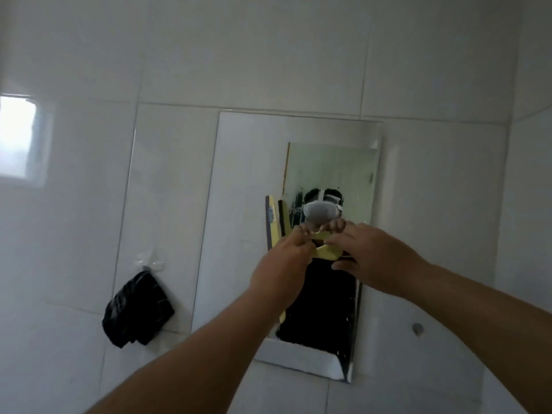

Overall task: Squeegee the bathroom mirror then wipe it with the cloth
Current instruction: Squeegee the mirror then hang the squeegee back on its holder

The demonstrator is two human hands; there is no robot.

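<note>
A frameless rectangular mirror (248, 180) hangs on the white tiled wall. A yellow squeegee (272, 218) with a black rubber blade stands upright against the glass near the mirror's middle. My left hand (280, 264) grips its yellow handle, fingers wrapped around it. My right hand (370, 258) is beside it, fingertips touching the handle's end. A black cloth (137, 310) hangs from a clear hook on the wall, left of the mirror. The mirror reflects both hands and a person wearing a headset.
White glossy tiles (298, 55) cover the wall all around. A bright window reflection (18, 135) shows at far left. A small round grey cap (417, 329) sits on the tile, right of the mirror's lower edge.
</note>
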